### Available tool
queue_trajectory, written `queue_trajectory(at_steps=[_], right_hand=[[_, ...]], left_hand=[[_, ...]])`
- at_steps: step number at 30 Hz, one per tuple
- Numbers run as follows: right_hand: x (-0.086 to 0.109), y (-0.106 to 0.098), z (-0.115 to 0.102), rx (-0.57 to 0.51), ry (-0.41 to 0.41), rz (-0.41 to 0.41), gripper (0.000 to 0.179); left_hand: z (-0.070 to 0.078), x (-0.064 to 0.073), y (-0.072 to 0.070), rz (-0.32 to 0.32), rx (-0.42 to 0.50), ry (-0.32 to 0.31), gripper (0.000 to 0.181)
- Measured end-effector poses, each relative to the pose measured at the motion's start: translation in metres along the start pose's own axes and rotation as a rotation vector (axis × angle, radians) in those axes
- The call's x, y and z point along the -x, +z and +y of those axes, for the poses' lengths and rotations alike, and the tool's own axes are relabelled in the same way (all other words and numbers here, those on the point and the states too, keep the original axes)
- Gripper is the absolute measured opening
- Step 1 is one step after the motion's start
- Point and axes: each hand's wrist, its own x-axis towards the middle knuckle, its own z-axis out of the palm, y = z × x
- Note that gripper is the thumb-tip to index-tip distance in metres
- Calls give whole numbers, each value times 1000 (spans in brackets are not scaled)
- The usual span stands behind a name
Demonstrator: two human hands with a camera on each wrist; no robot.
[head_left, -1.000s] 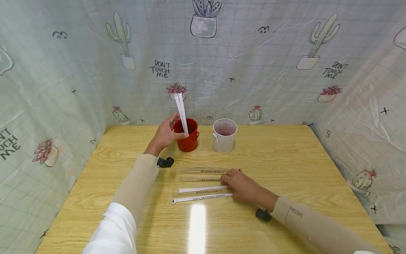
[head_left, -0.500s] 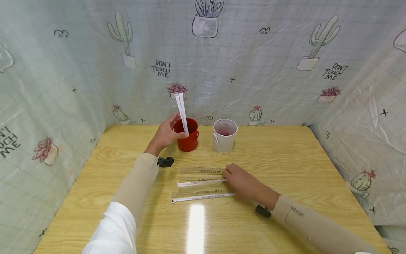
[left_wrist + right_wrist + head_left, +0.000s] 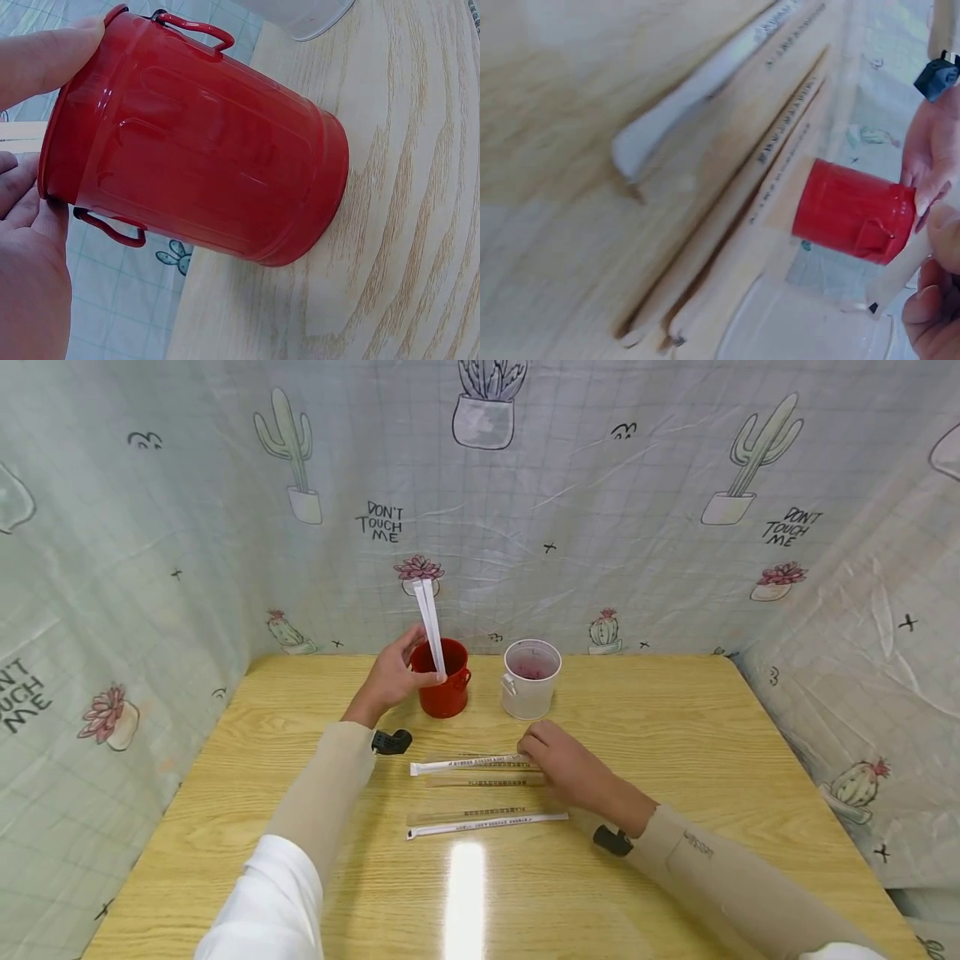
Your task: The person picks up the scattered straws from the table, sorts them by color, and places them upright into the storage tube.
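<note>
A small red bucket (image 3: 444, 700) stands at the back of the table. My left hand (image 3: 392, 677) grips its rim, thumb at the front and fingers on the far side. Long white paper-wrapped straws (image 3: 427, 622) lean upright in that bucket; how many is unclear. My right hand (image 3: 573, 770) pinches a white-wrapped straw (image 3: 448, 767) by its right end, above several tan-wrapped straws (image 3: 495, 782) on the table. Another white-wrapped straw (image 3: 487, 825) lies nearest the front. In the right wrist view, the fingers and thumb (image 3: 945, 240) pinch the straw near its black-marked end (image 3: 877, 304).
A white bucket (image 3: 528, 700) stands to the right of the red one, with reddish marks inside. Cactus-printed curtain (image 3: 570, 510) hangs close behind and at both sides of the wooden table (image 3: 660, 735). A bright light reflection lies at the front.
My right hand has moved away from me, carrying the white-wrapped straw from between the front straws to over the back ones. My left hand, the bucket and its straws have stayed put.
</note>
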Motion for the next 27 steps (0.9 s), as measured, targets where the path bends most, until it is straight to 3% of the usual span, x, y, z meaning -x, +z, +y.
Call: queue_trajectory(at_steps=[12, 27], right_hand=[[-25, -4, -4, -85, -96, 232, 11], [-58, 1, -6, -188, -76, 338, 12]], left_hand=[[-3, 0, 0, 2, -5, 16, 104], [0, 4, 0, 1, 4, 24, 100]])
